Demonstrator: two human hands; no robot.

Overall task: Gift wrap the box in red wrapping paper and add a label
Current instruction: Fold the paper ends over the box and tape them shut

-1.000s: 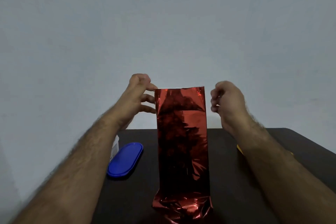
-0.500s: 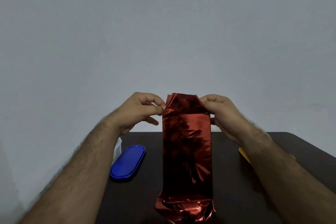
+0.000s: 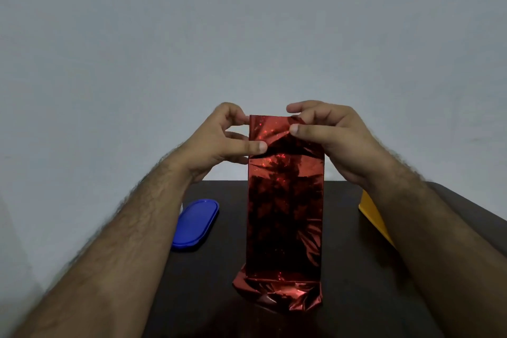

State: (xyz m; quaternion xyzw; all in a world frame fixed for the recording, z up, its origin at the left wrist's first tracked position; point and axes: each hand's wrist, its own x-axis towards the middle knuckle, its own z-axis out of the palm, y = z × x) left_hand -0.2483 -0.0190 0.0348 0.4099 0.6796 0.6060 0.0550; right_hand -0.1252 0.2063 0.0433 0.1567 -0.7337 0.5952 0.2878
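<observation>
A tall box wrapped in shiny red wrapping paper (image 3: 285, 208) stands upright on the dark table (image 3: 356, 296), with crumpled paper bunched at its base. My left hand (image 3: 222, 137) pinches the loose paper at the top left corner, thumb pressed on the front face. At the top right, my right hand (image 3: 329, 134) grips the paper, with its thumb pushing a fold inward across the front. The box itself is hidden under the paper. No label is visible.
A blue oval lid (image 3: 196, 223) lies on the table to the left of the box, with a small white object partly hidden behind it. A yellow object (image 3: 373, 214) shows behind my right forearm. A plain grey wall stands behind the table.
My right hand went from free of the paper to gripping its top right. Both hands closed in on the top, and the upper paper is now creased and folded inward.
</observation>
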